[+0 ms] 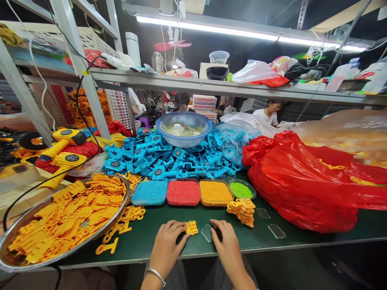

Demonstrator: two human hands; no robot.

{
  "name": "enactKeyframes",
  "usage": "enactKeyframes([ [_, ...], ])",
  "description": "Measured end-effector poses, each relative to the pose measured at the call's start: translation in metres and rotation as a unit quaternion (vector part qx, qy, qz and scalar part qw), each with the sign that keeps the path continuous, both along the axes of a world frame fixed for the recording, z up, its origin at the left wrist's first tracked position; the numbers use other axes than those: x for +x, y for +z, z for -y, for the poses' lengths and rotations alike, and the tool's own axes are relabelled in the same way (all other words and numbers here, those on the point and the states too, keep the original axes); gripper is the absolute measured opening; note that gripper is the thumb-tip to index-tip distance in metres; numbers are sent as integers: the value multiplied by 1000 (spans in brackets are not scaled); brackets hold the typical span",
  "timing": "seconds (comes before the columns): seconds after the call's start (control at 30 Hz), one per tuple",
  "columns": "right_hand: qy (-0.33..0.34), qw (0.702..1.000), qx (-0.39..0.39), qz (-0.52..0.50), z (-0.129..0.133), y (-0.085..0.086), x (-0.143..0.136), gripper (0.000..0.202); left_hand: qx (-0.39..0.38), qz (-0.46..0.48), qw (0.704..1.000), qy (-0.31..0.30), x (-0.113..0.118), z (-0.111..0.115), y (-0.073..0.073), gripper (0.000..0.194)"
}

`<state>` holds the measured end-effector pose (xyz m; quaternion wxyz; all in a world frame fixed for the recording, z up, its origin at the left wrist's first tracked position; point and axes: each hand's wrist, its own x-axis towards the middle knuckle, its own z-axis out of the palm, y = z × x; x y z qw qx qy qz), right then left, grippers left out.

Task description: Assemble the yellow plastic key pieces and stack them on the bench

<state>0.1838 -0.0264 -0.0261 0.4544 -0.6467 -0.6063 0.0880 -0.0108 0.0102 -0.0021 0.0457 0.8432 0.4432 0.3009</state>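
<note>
A small yellow plastic piece (pixel 191 228) with green spots lies at the fingertips of my left hand (pixel 169 241), pinched at its left side. My right hand (pixel 226 245) grips the right edge of a clear plastic cover (pixel 207 233) between thumb and fingers. The piece and the cover are apart, side by side near the table's front edge. Behind them stand trays of blue beads (pixel 149 192), red beads (pixel 183 192) and orange beads (pixel 215 192), with green beads (pixel 241 190) in a smaller tray. A stack of yellow pieces (pixel 242 211) stands right of the cover.
A metal basin (pixel 125 192) of yellow parts fills the left. Blue parts (pixel 178 161) are heaped behind the trays, under a blue bowl (pixel 184 141). Red bags (pixel 302 189) bulge at right, near two clear covers (pixel 276 231). A person (pixel 267 114) is in the background.
</note>
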Motion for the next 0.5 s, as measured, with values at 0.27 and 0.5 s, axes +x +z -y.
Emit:
enactKeyframes([
  [0.27,250,962,-98,46,9,23,23,40,-10,3,1000,9,3,4,4,9],
  [0.5,130,981,-144,9,3,16,25,42,-9,20,1000,10,2,4,6,9],
])
